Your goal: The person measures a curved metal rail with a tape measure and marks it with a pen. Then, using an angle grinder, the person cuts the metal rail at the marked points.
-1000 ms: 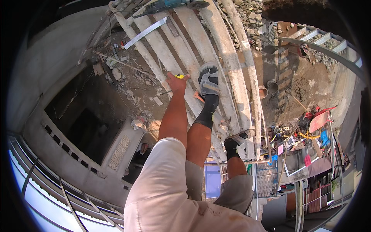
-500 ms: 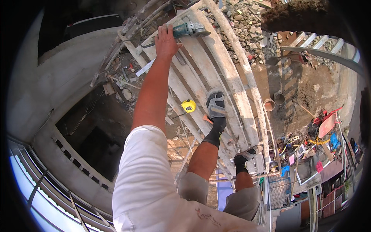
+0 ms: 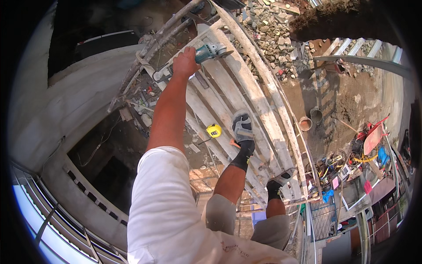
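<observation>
We see the teal angle grinder (image 3: 210, 52) lying at the far end of the scaffold planks (image 3: 246, 101), our left hand (image 3: 184, 63) clenched on its body to steady it up there. A yellow tape measure (image 3: 214, 130) rests beside our shoe (image 3: 241, 126) near the planks' left edge; the right hand is out of view.

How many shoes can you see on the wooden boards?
2. One grey shoe stands in the middle of the planks, beside the yellow tape measure. The other shoe is lower down, near the planks' right edge.
</observation>
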The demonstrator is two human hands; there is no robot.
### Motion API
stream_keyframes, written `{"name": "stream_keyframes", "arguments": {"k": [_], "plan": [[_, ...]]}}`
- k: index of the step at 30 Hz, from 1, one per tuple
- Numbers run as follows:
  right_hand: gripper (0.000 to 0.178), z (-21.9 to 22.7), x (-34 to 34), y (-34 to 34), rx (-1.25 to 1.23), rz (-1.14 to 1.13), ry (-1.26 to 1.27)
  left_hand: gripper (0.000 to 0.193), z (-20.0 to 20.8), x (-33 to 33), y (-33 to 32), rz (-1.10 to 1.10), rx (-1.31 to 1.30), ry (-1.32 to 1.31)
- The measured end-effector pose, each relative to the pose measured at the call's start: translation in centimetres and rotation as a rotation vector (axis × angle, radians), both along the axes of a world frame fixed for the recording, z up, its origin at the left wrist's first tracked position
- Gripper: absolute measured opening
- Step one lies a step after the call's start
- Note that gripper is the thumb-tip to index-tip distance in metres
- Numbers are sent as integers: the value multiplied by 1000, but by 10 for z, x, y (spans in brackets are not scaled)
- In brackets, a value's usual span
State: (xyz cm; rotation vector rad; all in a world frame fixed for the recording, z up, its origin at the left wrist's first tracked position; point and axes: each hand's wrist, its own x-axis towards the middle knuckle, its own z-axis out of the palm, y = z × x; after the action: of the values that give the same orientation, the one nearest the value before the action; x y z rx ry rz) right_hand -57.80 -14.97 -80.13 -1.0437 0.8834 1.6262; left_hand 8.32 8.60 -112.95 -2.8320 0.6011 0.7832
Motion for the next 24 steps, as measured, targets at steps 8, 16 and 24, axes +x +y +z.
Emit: {"name": "stream_keyframes", "arguments": {"k": [8,16,24], "plan": [[19,45,-14,-16,-19,27,-87,61,186,-17,-27,-10,-172,-104],[20,110,-43,-65,-31,53,-146,57,367,-93,37,113,-100,-47],[14,143,-28,-105,-159,-247,-257,72,479,-216,174,651,-101,3]]}}
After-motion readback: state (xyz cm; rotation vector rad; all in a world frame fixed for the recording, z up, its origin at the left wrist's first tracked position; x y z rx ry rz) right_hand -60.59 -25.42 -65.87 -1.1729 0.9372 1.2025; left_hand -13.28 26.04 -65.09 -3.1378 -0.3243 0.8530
